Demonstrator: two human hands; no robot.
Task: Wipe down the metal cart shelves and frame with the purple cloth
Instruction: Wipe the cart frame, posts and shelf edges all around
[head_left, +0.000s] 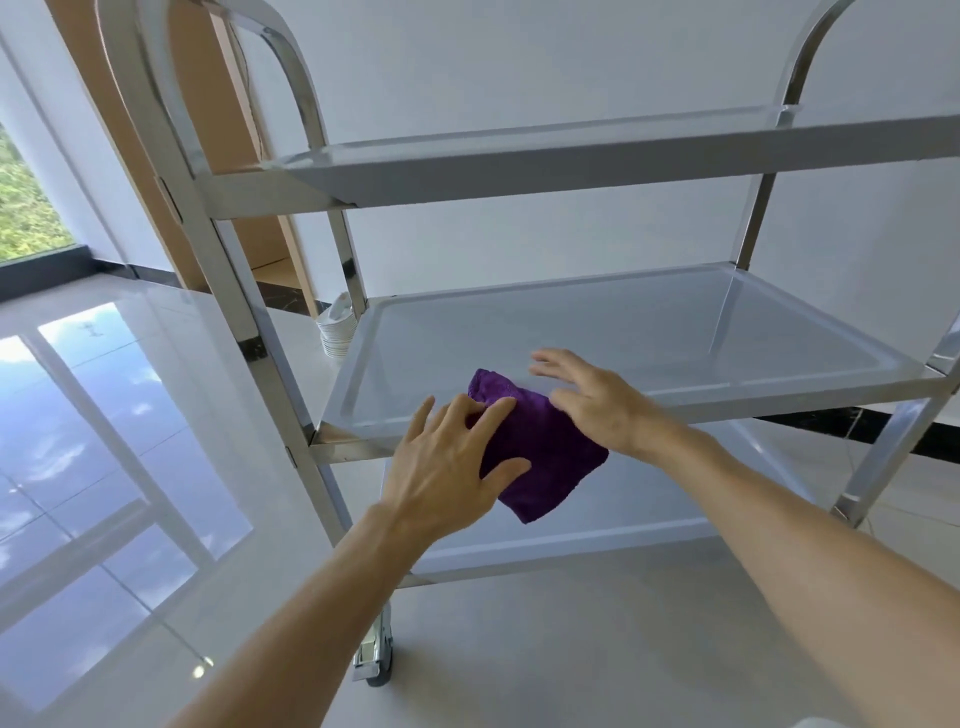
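A folded purple cloth (545, 452) hangs over the front edge of the metal cart's middle shelf (649, 332). My left hand (452, 467) grips the cloth's left side, fingers curled over it and thumb underneath. Over the cloth's upper right part my right hand (587, 395) lies flat with the fingers spread. The cart has three steel shelves: a top shelf (519, 166) above, and a bottom shelf (649, 530) partly hidden by my arms and the cloth.
The cart's frame posts (208, 249) rise at left and right, and a caster wheel (371, 660) stands on the glossy tiled floor (130, 415). A stack of white dishes (337, 327) sits on the floor behind the cart. A white wall is at the back.
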